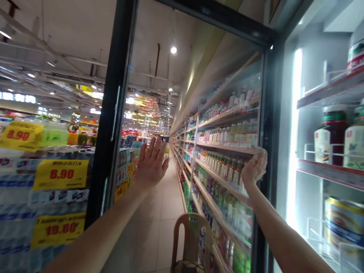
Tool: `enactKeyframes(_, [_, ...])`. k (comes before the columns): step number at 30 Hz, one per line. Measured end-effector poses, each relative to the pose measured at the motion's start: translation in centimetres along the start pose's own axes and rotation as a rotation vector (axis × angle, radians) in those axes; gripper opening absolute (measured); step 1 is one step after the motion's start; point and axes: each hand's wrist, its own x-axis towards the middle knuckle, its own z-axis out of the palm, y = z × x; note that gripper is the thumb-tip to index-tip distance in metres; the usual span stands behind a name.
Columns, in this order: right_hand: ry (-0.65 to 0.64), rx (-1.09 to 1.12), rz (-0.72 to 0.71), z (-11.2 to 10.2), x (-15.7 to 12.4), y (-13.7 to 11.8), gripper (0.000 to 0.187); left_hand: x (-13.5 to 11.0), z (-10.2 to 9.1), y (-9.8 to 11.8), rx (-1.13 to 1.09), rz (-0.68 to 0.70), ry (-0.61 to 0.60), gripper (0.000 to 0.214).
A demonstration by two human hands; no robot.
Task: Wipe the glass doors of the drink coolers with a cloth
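Both my hands are raised against an open glass cooler door point(227, 72) with a black frame point(111, 125). My left hand point(152, 163) holds nothing, its palm flat and fingers spread on the pane. My right hand point(254, 168) is cupped with its fingers together, right beside the frame's right upright point(264, 125). I cannot tell whether it grips the door. Behind the door, jars and cans stand on the cooler's shelves point(331, 170).
A brown plastic chair point(193, 239) stands just below the door. Long shelves of bottled drinks point(222, 151) line the tiled aisle point(159, 212). At the left, stacked goods carry yellow price signs point(60, 174).
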Motion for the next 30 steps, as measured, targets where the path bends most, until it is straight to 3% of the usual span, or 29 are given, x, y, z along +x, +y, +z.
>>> enactKeyframes(1, [0.027,0.023,-0.008,0.2,-0.2,-0.2,0.054,0.1,0.0,0.0,-0.004,0.002,0.001,0.058])
enactKeyframes(3, [-0.031,0.077,-0.164,0.7,-2.4,-2.6,0.055,0.2,0.1,0.0,-0.015,0.008,0.003,0.058])
enactKeyframes(7, [-0.386,0.179,-0.711,1.2,-8.6,-9.6,0.056,-1.3,0.4,0.3,-0.019,0.008,-0.019,0.057])
enactKeyframes(9, [-0.475,0.178,-0.856,1.1,-9.7,-10.7,0.056,-2.8,0.4,0.8,-0.013,0.023,-0.051,0.057])
enactKeyframes(11, [-0.417,0.132,-0.804,1.0,-8.6,-9.3,0.056,-4.3,0.2,1.3,-0.017,0.056,-0.085,0.058])
enactKeyframes(16, [-0.037,0.021,-0.220,0.7,-4.2,-3.9,0.053,-5.6,-0.2,1.9,-0.020,0.081,-0.086,0.062])
enactKeyframes(18, [-0.023,0.070,-0.230,0.5,-5.4,-4.3,0.054,-5.4,-0.1,1.8,-0.015,0.080,-0.077,0.064])
enactKeyframes(22, [-0.358,0.179,-0.670,-0.1,-11.7,-8.0,0.061,-5.4,0.3,1.4,0.000,0.098,-0.066,0.065])
enactKeyframes(24, [-0.428,0.165,-0.779,-0.5,-13.4,-8.1,0.061,-5.4,0.4,1.3,0.001,0.094,-0.085,0.063])
enactKeyframes(26, [-0.352,0.085,-0.686,-1.0,-12.9,-6.1,0.058,-5.5,0.4,1.3,0.003,0.085,-0.108,0.062])
enactKeyframes(30, [-0.092,-0.041,-0.245,-2.1,-9.8,0.1,0.052,-5.6,0.4,1.6,0.010,0.085,-0.109,0.062])
